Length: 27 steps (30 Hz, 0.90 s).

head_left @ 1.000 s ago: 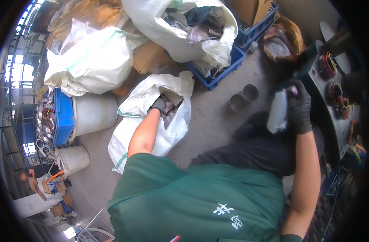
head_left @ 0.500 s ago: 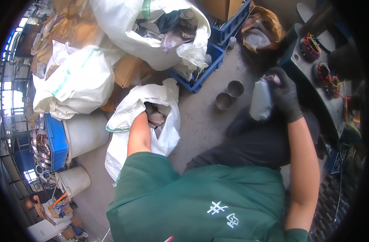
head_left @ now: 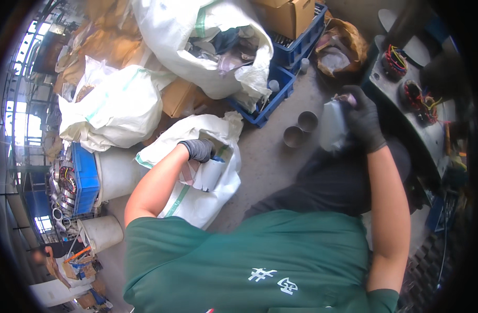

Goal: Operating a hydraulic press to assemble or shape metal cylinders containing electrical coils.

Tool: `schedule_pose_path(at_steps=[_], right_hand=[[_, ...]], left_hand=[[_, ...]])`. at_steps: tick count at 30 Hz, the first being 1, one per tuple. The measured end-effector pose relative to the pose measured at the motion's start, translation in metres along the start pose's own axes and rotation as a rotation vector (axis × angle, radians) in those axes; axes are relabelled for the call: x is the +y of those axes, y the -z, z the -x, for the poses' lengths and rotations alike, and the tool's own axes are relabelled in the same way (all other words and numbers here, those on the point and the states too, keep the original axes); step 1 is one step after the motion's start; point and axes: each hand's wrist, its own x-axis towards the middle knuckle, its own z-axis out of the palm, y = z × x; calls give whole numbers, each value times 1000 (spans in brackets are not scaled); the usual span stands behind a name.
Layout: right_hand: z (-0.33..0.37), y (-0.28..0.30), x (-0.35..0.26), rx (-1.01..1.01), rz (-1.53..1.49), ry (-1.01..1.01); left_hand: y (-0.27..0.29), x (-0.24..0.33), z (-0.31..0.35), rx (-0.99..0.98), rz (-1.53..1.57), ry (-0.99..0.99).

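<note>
My left hand (head_left: 198, 150), in a grey glove, is at the mouth of a white woven sack (head_left: 223, 182). Its fingers are closed on a pale grey-white wrapped piece (head_left: 210, 174), whose kind I cannot make out. Other pale and pinkish pieces lie in the sack around it. Over on the right, my right hand (head_left: 365, 121), in a dark glove, grips the top of a pale plastic-looking packet (head_left: 332, 127), with a pinkish bit at its top. The packet hangs above my dark trouser leg, and part of my grip on it is hidden.
Two dark round cups (head_left: 293, 136) stand on the floor between my hands. Larger white sacks (head_left: 160, 31) and blue crates (head_left: 266, 116) lie ahead. A brown paper bag (head_left: 357, 48) sits farther back. Wired motor stators (head_left: 394, 61) rest on a bench at right.
My left hand has risen out of the sack's depth and now shows, with a pale piece in it. My right hand still holds the packet, nearly in place.
</note>
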Motion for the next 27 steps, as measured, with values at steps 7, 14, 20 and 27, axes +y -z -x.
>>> schedule_pose_path(at_steps=[7, 14, 20, 27], right_hand=[[-3, 5, 22, 69, -18, 69], [2, 10, 41, 32, 88, 5], [-1, 13, 30, -70, 222, -88], [-7, 7, 28, -115, 258, -48]], left_hand=[[23, 72, -68, 650, 416, -78], [0, 151, -211, 943, 531, 171], [20, 158, -212, 988, 409, 58], [71, 167, -141, 906, 534, -13]])
